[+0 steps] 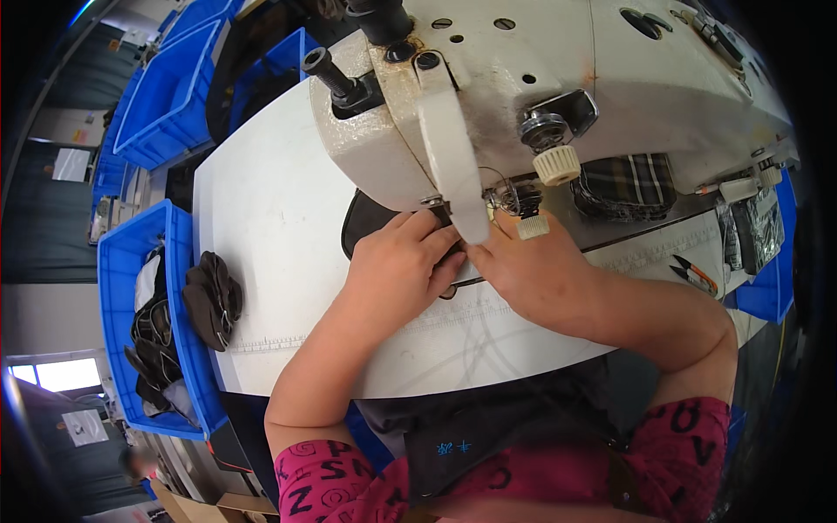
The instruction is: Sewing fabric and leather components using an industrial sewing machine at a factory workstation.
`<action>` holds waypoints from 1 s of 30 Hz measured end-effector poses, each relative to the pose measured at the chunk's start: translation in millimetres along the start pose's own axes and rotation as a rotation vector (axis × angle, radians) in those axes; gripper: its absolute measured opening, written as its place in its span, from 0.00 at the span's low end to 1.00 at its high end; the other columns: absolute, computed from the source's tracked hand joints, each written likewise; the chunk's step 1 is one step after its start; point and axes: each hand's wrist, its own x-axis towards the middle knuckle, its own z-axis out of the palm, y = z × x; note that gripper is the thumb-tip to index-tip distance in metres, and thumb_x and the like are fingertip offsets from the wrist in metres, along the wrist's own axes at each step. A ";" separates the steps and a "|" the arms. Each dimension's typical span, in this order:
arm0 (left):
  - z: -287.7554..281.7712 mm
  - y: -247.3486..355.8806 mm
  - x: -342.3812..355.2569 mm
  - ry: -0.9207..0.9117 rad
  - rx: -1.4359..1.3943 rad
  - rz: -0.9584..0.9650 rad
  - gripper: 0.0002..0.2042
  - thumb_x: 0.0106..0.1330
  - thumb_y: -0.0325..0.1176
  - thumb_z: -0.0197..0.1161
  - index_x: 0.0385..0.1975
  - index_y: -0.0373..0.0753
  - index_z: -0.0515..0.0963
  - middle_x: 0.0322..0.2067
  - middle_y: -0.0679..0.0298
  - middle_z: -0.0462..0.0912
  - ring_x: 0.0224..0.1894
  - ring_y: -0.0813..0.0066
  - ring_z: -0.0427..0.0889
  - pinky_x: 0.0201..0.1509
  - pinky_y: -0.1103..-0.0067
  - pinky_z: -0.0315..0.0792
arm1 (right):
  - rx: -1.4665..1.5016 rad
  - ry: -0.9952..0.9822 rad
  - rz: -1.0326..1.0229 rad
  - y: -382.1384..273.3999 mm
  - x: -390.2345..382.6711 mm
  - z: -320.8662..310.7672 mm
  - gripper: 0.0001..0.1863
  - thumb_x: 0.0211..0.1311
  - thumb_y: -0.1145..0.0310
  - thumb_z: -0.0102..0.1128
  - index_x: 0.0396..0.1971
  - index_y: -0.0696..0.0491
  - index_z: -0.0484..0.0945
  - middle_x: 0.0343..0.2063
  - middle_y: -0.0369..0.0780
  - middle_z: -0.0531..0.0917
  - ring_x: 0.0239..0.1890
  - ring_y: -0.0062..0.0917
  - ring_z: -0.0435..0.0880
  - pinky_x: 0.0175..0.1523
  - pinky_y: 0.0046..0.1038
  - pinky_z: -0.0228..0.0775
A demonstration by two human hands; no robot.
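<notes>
A white sewing machine [532,65] reaches over the table, its needle area right above my fingertips. Under it lies a black fabric piece [363,220] with a rounded edge. My left hand [399,261] presses down on this piece, thumb and fingers drawn together at its near edge. Close beside it, my right hand [534,272] is curled at the same piece. The machine's white lever and tension knobs cover part of the right fingers. Where the needle meets the fabric is hidden.
A stack of plaid fabric pieces [624,186] sits right of the needle. Orange-handled thread snips [695,275] lie by my right forearm. Dark sewn pieces [212,301] rest at the table's left edge, beside a blue bin [202,383] of similar pieces. More blue bins [170,96] stand far left.
</notes>
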 end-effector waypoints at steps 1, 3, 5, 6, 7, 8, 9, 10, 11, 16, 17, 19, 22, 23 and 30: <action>0.6 -2.2 -0.4 0.002 0.001 -0.003 0.11 0.58 0.32 0.70 0.42 0.42 0.86 0.35 0.66 0.80 0.40 0.64 0.84 0.38 0.71 0.80 | -0.070 -0.012 -0.042 1.0 0.0 -1.9 0.24 0.59 0.71 0.59 0.57 0.63 0.79 0.43 0.45 0.86 0.31 0.28 0.86 0.36 0.33 0.72; 5.0 -8.4 -1.4 -0.001 -0.083 -0.025 0.12 0.61 0.35 0.71 0.44 0.43 0.87 0.35 0.65 0.82 0.42 0.64 0.84 0.39 0.72 0.80 | -0.141 -0.025 -0.089 1.0 -1.2 -2.3 0.26 0.60 0.71 0.59 0.58 0.63 0.79 0.50 0.49 0.84 0.33 0.28 0.86 0.37 0.33 0.71; 8.0 -10.7 -1.4 0.030 -0.099 -0.020 0.12 0.61 0.34 0.71 0.44 0.43 0.87 0.37 0.65 0.84 0.42 0.64 0.85 0.40 0.72 0.80 | -0.139 -0.007 -0.062 -1.5 -3.7 -1.4 0.24 0.59 0.70 0.60 0.56 0.62 0.80 0.58 0.53 0.80 0.38 0.28 0.85 0.39 0.34 0.72; 9.6 -11.5 -0.7 0.058 -0.116 -0.011 0.12 0.61 0.34 0.71 0.43 0.42 0.87 0.39 0.65 0.85 0.43 0.64 0.85 0.41 0.72 0.80 | -0.140 -0.009 -0.066 -1.2 -3.1 -0.5 0.24 0.59 0.70 0.60 0.56 0.62 0.80 0.58 0.53 0.80 0.38 0.28 0.85 0.39 0.34 0.72; 11.3 -12.5 1.1 0.060 -0.117 -0.015 0.12 0.61 0.34 0.71 0.43 0.42 0.87 0.39 0.65 0.85 0.43 0.64 0.85 0.41 0.72 0.80 | -0.163 0.023 -0.073 -0.9 -2.2 0.6 0.24 0.59 0.70 0.60 0.56 0.61 0.81 0.57 0.52 0.80 0.39 0.28 0.85 0.40 0.33 0.73; 12.7 -13.8 3.5 0.144 -0.071 0.062 0.12 0.61 0.34 0.71 0.43 0.42 0.87 0.41 0.65 0.86 0.43 0.64 0.85 0.43 0.73 0.80 | -0.187 0.055 -0.083 -0.8 -0.5 0.5 0.23 0.59 0.70 0.61 0.55 0.61 0.81 0.56 0.52 0.81 0.41 0.28 0.85 0.40 0.32 0.74; 13.8 -14.3 4.7 0.227 -0.025 0.139 0.12 0.61 0.34 0.71 0.43 0.41 0.87 0.43 0.65 0.86 0.44 0.64 0.85 0.45 0.73 0.80 | -0.188 0.055 -0.089 -1.5 1.1 -1.2 0.23 0.59 0.70 0.61 0.55 0.61 0.81 0.56 0.52 0.81 0.41 0.28 0.85 0.40 0.32 0.74; 14.0 -14.0 4.3 0.230 -0.024 0.133 0.12 0.61 0.34 0.71 0.43 0.41 0.87 0.43 0.65 0.86 0.44 0.64 0.85 0.45 0.73 0.80 | -0.160 -0.002 -0.067 -2.7 3.2 -4.4 0.23 0.59 0.69 0.61 0.54 0.61 0.81 0.54 0.51 0.81 0.43 0.28 0.85 0.39 0.31 0.75; 14.1 -12.6 3.7 0.214 -0.002 0.123 0.12 0.61 0.33 0.71 0.43 0.40 0.87 0.44 0.65 0.87 0.45 0.65 0.85 0.46 0.74 0.80 | -0.131 -0.060 -0.044 -3.8 4.1 -6.0 0.22 0.59 0.69 0.61 0.53 0.60 0.82 0.52 0.50 0.82 0.44 0.28 0.86 0.39 0.30 0.76; 13.8 -5.4 3.2 0.166 0.017 0.031 0.11 0.61 0.32 0.69 0.43 0.39 0.87 0.45 0.65 0.87 0.48 0.66 0.85 0.47 0.75 0.81 | -0.138 0.146 -0.067 2.0 0.6 3.7 0.19 0.60 0.69 0.61 0.51 0.60 0.82 0.48 0.47 0.82 0.44 0.29 0.86 0.38 0.30 0.79; 14.3 -4.7 2.8 0.163 0.021 0.012 0.11 0.62 0.33 0.69 0.43 0.39 0.87 0.45 0.65 0.87 0.49 0.67 0.85 0.47 0.75 0.81 | -0.139 0.142 -0.072 2.6 0.5 2.6 0.19 0.60 0.70 0.61 0.50 0.60 0.82 0.48 0.47 0.82 0.43 0.29 0.86 0.37 0.30 0.79; 16.1 -3.1 2.2 0.177 0.022 -0.001 0.11 0.62 0.33 0.69 0.43 0.39 0.87 0.45 0.66 0.87 0.48 0.67 0.85 0.47 0.75 0.81 | -0.064 0.154 -0.035 2.0 0.1 7.7 0.18 0.60 0.70 0.61 0.49 0.60 0.82 0.48 0.46 0.82 0.41 0.29 0.86 0.37 0.30 0.79; 16.9 -0.9 2.3 0.187 0.032 -0.011 0.11 0.62 0.34 0.69 0.43 0.39 0.87 0.45 0.66 0.87 0.48 0.67 0.85 0.47 0.75 0.81 | -0.021 0.187 -0.017 5.0 -1.5 7.6 0.17 0.59 0.71 0.62 0.48 0.60 0.82 0.45 0.44 0.82 0.39 0.31 0.87 0.36 0.31 0.79; 16.6 -0.3 1.7 0.184 0.044 -0.017 0.11 0.63 0.34 0.68 0.43 0.39 0.87 0.45 0.65 0.87 0.48 0.67 0.85 0.47 0.75 0.81 | -0.049 0.211 -0.043 6.1 -0.7 6.4 0.16 0.59 0.72 0.62 0.47 0.60 0.82 0.43 0.43 0.82 0.38 0.32 0.87 0.35 0.31 0.79; 16.0 8.0 2.8 0.170 0.074 -0.068 0.14 0.65 0.38 0.68 0.45 0.37 0.86 0.46 0.63 0.86 0.49 0.65 0.84 0.46 0.75 0.81 | -0.042 0.132 0.003 10.1 0.3 -3.7 0.14 0.58 0.74 0.61 0.44 0.61 0.83 0.39 0.42 0.81 0.37 0.33 0.86 0.37 0.33 0.79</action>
